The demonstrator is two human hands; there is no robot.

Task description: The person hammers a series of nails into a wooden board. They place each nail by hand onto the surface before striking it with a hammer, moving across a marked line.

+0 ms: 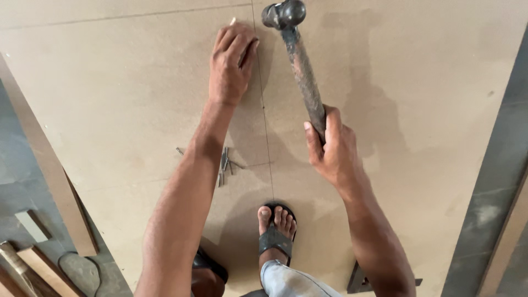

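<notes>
My right hand grips the worn wooden handle of a ball-peen hammer, its dark metal head raised at the top of the view. My left hand rests on a large tan fibreboard sheet, fingers pinched together just left of a thin pencil line; whether a nail is between them I cannot tell. A small heap of loose nails lies on the sheet beside my left forearm. My sandalled foot stands on the board near the line.
A narrow board strip lies along the sheet's left edge. Wood offcuts and a dark cable lie on the grey floor at lower left. A dark metal square rests at the bottom. Another plank edge runs at right.
</notes>
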